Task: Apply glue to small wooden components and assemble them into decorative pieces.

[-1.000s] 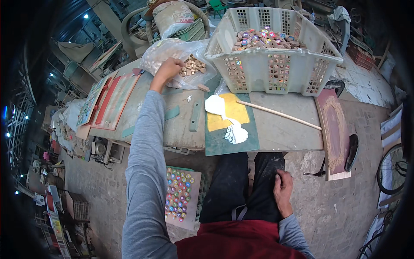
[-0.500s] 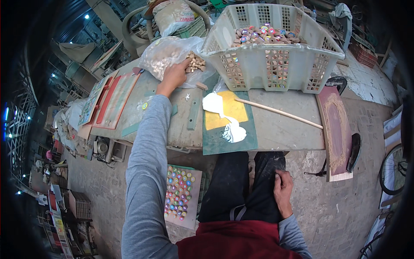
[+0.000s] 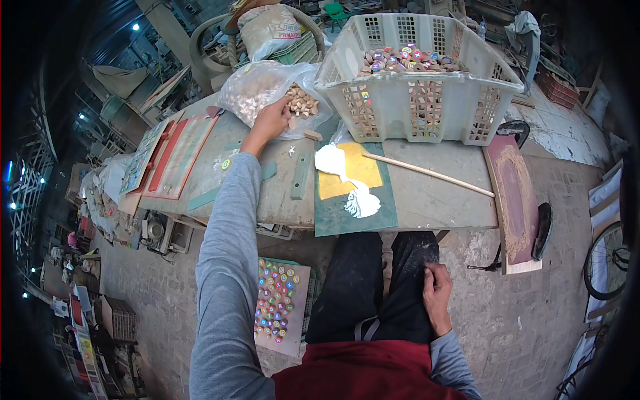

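My left hand (image 3: 272, 120) reaches to the mouth of a clear plastic bag (image 3: 248, 83) at the back of the workbench. Its fingers are curled at the edge of the small wooden pieces (image 3: 303, 102) that show there; whatever they grip is hidden. My right hand (image 3: 438, 299) rests on my thigh with loosely bent fingers and nothing in it. In front of me a green sheet (image 3: 327, 220) bears a yellow sheet (image 3: 340, 190) with white paste (image 3: 362, 203) spilled over it. A thin wooden stick (image 3: 433, 175) lies with one end on the yellow sheet.
A white plastic crate (image 3: 417, 113) holding round printed wooden pieces (image 3: 407, 59) stands back right. A purple board (image 3: 513, 200) adjoins the bench's right end. Painted boards (image 3: 180, 157) lie at left. Below the bench, a board (image 3: 303, 287) carries rows of colourful discs.
My left hand has drawn slightly back from the wooden pieces, its fingers now more curled. The bag's mouth shows more pieces. My right hand stays on my thigh.
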`<action>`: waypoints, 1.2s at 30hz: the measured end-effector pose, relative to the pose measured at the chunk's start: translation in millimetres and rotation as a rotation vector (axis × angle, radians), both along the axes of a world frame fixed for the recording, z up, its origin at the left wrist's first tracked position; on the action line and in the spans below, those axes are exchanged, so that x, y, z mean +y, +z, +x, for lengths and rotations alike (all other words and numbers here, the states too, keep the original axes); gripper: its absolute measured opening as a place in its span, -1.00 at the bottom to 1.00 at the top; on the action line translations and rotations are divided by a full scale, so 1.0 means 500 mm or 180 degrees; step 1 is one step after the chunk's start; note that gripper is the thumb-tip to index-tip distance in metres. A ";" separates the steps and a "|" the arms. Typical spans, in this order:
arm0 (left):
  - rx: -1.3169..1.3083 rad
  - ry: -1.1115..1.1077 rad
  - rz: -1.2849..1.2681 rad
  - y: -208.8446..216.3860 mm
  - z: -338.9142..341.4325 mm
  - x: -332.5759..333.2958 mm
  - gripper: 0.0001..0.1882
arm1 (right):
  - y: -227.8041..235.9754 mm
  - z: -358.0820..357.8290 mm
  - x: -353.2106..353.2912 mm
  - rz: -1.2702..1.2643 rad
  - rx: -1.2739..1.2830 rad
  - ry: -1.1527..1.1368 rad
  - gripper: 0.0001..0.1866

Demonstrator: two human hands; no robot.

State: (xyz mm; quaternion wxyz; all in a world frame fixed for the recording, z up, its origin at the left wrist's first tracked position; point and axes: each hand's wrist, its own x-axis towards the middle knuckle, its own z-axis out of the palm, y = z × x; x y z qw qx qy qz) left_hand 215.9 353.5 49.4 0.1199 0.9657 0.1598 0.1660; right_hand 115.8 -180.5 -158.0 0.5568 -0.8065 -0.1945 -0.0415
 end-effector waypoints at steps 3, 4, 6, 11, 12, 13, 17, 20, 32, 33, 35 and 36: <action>-0.0194 -0.0205 -0.0381 -0.004 -0.001 0.010 -0.51 | -0.004 0.000 0.002 0.0027 -0.0070 0.0021 -0.87; -0.0425 -0.0333 -0.0277 -0.008 -0.003 0.015 -0.52 | -0.005 0.000 0.004 0.0027 -0.0081 0.0032 -0.87; -0.0666 -0.0464 -0.0181 -0.012 -0.005 0.016 -0.52 | -0.007 -0.001 0.006 0.0028 -0.0125 0.0021 -0.87; -0.0292 -0.0186 0.0258 -0.012 -0.007 -0.026 -0.56 | -0.008 -0.003 0.001 -0.0035 -0.0102 -0.0017 -0.87; -0.0300 -0.0185 0.0253 -0.006 -0.009 -0.033 -0.56 | -0.009 -0.002 0.001 -0.0041 -0.0080 -0.0024 -0.87; -0.0280 -0.0122 0.0095 0.002 -0.011 -0.041 -0.58 | -0.008 -0.002 0.001 -0.0048 -0.0087 -0.0024 -0.87; -0.0353 -0.0158 -0.0493 0.015 -0.012 -0.048 -0.64 | -0.009 -0.002 0.003 -0.0089 -0.0022 0.0007 -0.87; -0.0648 -0.0232 -0.0006 -0.006 0.008 -0.053 -0.67 | -0.009 0.000 0.002 -0.0123 -0.0044 -0.0004 -0.86; -0.0892 -0.0068 0.0226 -0.017 0.056 -0.089 -0.75 | -0.015 -0.004 0.001 -0.0142 -0.0130 -0.0042 -0.86; -0.0901 -0.0072 0.0204 -0.016 0.050 -0.084 -0.75 | -0.012 -0.006 0.002 -0.0105 -0.0179 -0.0019 -0.86; -0.1536 -0.0296 -0.0121 -0.013 0.034 -0.067 -0.76 | -0.004 -0.011 0.005 -0.0154 0.0000 -0.0029 -0.86; -0.1695 -0.0397 -0.0334 -0.010 0.020 -0.071 -0.76 | -0.009 -0.010 0.005 -0.0178 -0.0077 -0.0033 -0.86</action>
